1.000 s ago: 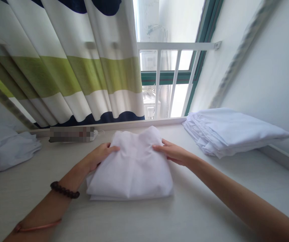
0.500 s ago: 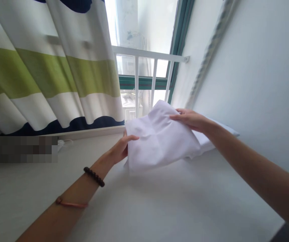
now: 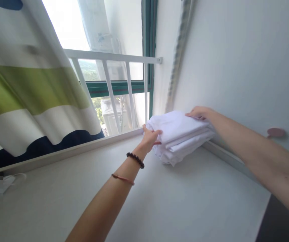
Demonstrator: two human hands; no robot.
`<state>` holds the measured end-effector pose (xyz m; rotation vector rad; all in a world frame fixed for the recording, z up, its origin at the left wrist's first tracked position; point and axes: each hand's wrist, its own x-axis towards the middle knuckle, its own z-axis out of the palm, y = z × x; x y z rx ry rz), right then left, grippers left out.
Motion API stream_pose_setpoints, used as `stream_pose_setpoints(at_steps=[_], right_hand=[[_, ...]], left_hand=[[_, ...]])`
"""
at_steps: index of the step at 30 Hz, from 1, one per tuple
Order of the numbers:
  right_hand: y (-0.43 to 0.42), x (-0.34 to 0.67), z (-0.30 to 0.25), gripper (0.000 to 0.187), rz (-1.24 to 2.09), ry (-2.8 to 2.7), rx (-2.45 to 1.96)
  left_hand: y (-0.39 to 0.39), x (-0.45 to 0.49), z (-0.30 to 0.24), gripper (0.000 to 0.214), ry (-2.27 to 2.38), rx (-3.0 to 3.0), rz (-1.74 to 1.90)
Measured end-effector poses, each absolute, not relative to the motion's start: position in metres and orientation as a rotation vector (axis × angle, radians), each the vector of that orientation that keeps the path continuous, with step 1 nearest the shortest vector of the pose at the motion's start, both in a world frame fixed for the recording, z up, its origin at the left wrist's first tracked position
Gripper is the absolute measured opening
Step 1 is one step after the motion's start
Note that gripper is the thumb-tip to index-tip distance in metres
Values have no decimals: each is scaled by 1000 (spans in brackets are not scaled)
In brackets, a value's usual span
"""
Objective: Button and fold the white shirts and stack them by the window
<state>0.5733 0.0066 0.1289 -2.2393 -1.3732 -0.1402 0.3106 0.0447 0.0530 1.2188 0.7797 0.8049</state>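
A stack of folded white cloth lies at the far right corner of the white surface, its layered edges facing me. My left hand grips the left side of the stack's top piece, thumb above and some fingers tucked at the edge. At the back right, my right hand holds that same piece by its edge, with some fingertips hidden behind the wrist and cloth. The top piece rests on the other folds.
A white tabletop with a raised rim spreads below my arms. A striped curtain hangs at the left, beside a white railing and window. On the right wall sits a pink round knob. A blurred item with a white cord lies far left.
Both hands have moved the folded white cloth right and laid it onto the stack in the corner. The view has turned right, showing more of the wall and the table's right edge.
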Motion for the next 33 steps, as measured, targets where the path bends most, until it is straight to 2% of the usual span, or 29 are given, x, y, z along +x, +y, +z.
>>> stream_pose_setpoints(at_steps=[3, 7, 13, 15, 17, 19, 20, 22, 25, 29, 33], right_hand=[[6, 577, 105, 41, -41, -1334, -2525], [5, 581, 125, 46, -69, -1369, -2630], [1, 568, 122, 42, -30, -1423, -2772], [3, 557, 117, 49, -146, -1526, -2704], [9, 548, 118, 56, -280, -1667, -2574], [16, 546, 122, 57, -311, -1796, -2472], [18, 548, 122, 56, -285, -1849, -2448], [20, 555, 114, 54, -219, -1946, -2412], [14, 566, 82, 54, -160, -2004, -2375], [4, 570, 49, 56, -186, -1985, -2314], [6, 570, 68, 56, -112, -2001, -2307]], left_hand=[[42, 315, 43, 113, 766, 1284, 833], [36, 316, 57, 106, 726, 1401, 914], [22, 312, 53, 111, 903, 1653, 737], [25, 313, 53, 95, 1028, 1990, 892], [32, 320, 59, 69, 1043, 2355, 1056], [43, 329, 66, 49, 944, 2666, 1048], [48, 334, 67, 45, 909, 2784, 968], [58, 341, 60, 49, 916, 2895, 717], [68, 340, 32, 77, 1014, 2791, 419], [73, 331, 9, 96, 992, 2704, 369], [69, 330, 34, 105, 999, 2681, 294]])
